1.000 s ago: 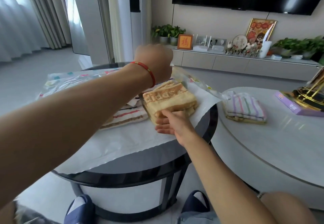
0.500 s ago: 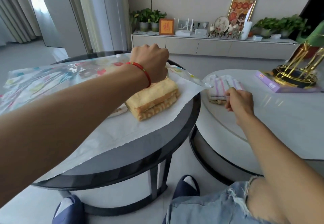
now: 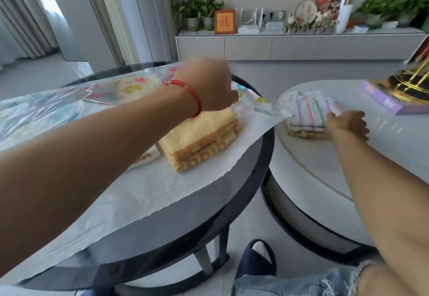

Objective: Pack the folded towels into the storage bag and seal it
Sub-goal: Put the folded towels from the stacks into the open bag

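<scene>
A clear storage bag [image 3: 130, 193] with coloured prints lies across the dark round table [image 3: 209, 226]. My left hand [image 3: 210, 87] grips the bag's upper flap and holds its mouth lifted. Inside the mouth lies a folded yellow towel [image 3: 202, 142], with the edge of a striped towel [image 3: 148, 157] showing beside it under my forearm. On the white table [image 3: 325, 168] to the right sits a folded towel with pastel stripes [image 3: 308, 112]. My right hand [image 3: 348, 125] reaches it and touches its right side, fingers curled at its edge.
A purple box [image 3: 392, 101] and a gold stand [image 3: 415, 82] sit at the white table's far right. A low cabinet [image 3: 301, 46] with plants and ornaments runs along the back wall. My slippered foot [image 3: 257, 258] is on the floor between the tables.
My right hand left the yellow towel and moved right to the striped towel on the white table. My left hand kept holding the bag's flap up. The view shifted right.
</scene>
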Demonstrator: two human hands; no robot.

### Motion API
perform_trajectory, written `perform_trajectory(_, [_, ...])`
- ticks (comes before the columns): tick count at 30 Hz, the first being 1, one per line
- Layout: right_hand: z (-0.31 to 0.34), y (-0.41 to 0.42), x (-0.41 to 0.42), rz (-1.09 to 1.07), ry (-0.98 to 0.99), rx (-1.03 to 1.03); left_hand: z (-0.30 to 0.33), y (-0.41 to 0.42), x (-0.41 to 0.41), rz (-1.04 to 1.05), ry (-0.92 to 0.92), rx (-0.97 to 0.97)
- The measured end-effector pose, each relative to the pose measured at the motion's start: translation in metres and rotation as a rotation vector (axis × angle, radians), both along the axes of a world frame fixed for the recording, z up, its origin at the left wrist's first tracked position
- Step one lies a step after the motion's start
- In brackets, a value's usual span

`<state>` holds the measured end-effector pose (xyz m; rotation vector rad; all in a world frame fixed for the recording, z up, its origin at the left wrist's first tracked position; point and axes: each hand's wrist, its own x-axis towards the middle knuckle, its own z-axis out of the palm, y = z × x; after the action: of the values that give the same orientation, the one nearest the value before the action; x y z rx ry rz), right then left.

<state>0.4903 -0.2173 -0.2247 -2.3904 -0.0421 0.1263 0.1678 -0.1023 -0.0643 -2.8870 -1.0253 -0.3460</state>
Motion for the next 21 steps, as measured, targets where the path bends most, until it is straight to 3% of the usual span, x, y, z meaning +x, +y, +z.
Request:
perform_trajectory(3, [-0.003,0.002,0.008,0.014,-0.003,-0.021,0.0,0.003,0.001,0.002,-0.001,-0.026])
perform_trajectory(6, [0.003,0.0,0.015,0.055,0.061,0.096,0.002,0.005,0.002,0.02,-0.008,-0.062])
perform_trajectory(13, [0.028,-0.032,0.0,0.223,0.48,0.671,0.007,-0.001,-0.006,0.024,-0.03,-0.075])
perform_trajectory(21, [0.009,-0.133,-0.028,0.419,0.887,0.87,0.023,-0.011,-0.047,-0.061,-0.026,-0.101])
